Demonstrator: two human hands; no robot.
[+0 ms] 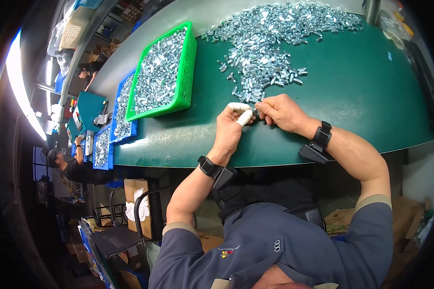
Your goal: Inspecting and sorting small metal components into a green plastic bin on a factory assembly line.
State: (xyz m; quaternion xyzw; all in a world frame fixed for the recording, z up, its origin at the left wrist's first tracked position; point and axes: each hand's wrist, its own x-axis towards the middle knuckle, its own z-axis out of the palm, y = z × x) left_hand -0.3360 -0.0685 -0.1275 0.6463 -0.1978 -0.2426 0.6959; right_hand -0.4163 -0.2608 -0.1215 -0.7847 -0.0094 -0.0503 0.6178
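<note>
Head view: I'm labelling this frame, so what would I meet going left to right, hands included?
Bright strip light → small blue tray → green basket → left hand → right hand → grey post.

Over there stands a black chair [112, 241], brown cardboard [139, 187] upright by its armrest [140, 212], a crumpled white cloth [131, 210] against that. Beyond the chair, a co-worker [77, 168] in a dark cap [51, 158] is near another green table [89, 103]. High above the chair, a long lamp [18, 82] glares.

Blue-grey shirt [265, 233], black wristbands [320, 138]
</note>
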